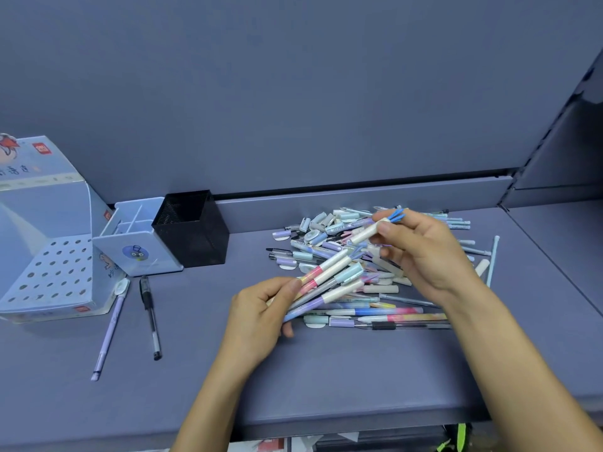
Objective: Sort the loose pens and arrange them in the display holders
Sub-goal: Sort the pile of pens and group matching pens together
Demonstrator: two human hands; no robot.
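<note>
A: hands?
B: left hand point(261, 308) is low, just in front of the pile of loose pens point(326, 243). Forearm enters from bottom centre. Fingers are curled round a bundle of pens point(329, 272), thumb on top. The bundle fans up and right toward the pile.
A: right?
B: right hand point(421, 252) is raised over the pile, forearm in from lower right, wrist bent. Thumb and fingertips pinch a white pen point(367, 235) with blue prongs at its far end. Its near end points down-left at the bundle. Can't tell if they touch.
A: holders?
B: all at the left of the shelf point(326, 370). Perforated display box point(55, 269) far left, then pale blue divided holder point(137, 243), with black mesh holder point(192, 230) against its right side. A lilac pen point(111, 327) and a black pen point(150, 318) lie flat in front.
</note>
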